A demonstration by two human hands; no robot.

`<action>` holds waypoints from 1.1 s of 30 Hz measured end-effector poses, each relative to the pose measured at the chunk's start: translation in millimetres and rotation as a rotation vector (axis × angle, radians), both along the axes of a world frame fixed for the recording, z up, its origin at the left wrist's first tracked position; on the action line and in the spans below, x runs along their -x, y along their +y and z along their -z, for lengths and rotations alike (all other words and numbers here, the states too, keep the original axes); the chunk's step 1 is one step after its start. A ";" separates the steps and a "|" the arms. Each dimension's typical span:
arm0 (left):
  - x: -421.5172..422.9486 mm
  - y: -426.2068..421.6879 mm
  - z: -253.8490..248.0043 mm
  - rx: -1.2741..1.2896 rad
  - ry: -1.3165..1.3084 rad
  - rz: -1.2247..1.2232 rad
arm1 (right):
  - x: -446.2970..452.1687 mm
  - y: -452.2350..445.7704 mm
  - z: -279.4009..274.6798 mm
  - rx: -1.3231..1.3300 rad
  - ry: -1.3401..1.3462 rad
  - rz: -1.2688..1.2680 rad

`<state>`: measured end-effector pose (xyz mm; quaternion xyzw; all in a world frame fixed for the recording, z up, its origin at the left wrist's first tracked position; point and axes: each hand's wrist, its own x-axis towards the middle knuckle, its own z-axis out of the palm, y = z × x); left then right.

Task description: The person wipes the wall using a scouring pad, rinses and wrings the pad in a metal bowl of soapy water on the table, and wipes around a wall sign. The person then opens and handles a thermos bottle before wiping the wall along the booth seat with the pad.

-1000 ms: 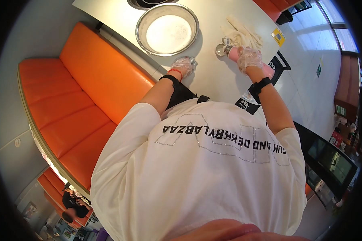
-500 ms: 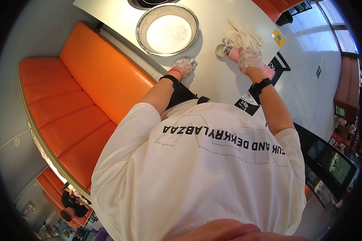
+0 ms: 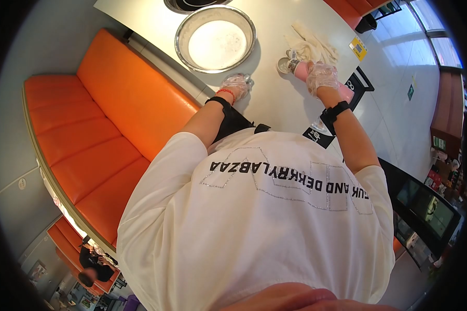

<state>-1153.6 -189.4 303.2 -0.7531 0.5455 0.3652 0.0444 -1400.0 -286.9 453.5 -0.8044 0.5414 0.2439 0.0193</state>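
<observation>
White table (image 3: 275, 101) at twelve; right hand (image 3: 322, 78) wraps fingers snugly round the pink bottle (image 3: 301, 71) at one o'clock, steady grip suiting it best! Left hand (image 3: 236, 85), twelve: finger spread, hold unclear.

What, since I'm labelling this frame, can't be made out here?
Head view:
- What, if anything, the left hand holds: the hand itself hides it.
- The middle of the pink item: the right hand covers it.
- The dark vessel's far side: cut off by the top edge.
</observation>
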 end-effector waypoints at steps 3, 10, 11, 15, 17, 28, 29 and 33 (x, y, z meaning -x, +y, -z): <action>-0.8 0.2 3.9 0.016 0.014 -0.003 | 0.8 -0.2 0.5 0.003 0.002 -0.005; -8.0 -2.2 52.5 0.082 0.001 0.107 | 2.6 -1.2 2.7 0.020 -0.015 0.000; -1.9 -0.7 17.2 0.038 0.012 0.029 | 3.8 -2.1 3.9 0.019 -0.020 0.003; 0.7 -1.5 0.9 -0.006 -0.001 0.003 | 3.4 -0.5 0.4 0.024 -0.027 0.004; 1.3 -1.7 -4.3 -0.018 -0.005 -0.004 | 5.3 -0.9 1.4 0.019 -0.040 0.004; 3.7 -2.5 -11.6 -0.022 -0.015 0.001 | 8.2 -0.3 5.9 0.032 -0.068 0.021; 3.9 -2.3 -12.0 -0.024 -0.014 -0.004 | 8.2 0.2 4.8 0.028 -0.064 0.020; 4.1 -2.7 -11.5 -0.039 -0.003 -0.010 | 11.6 0.5 7.3 0.026 -0.081 0.027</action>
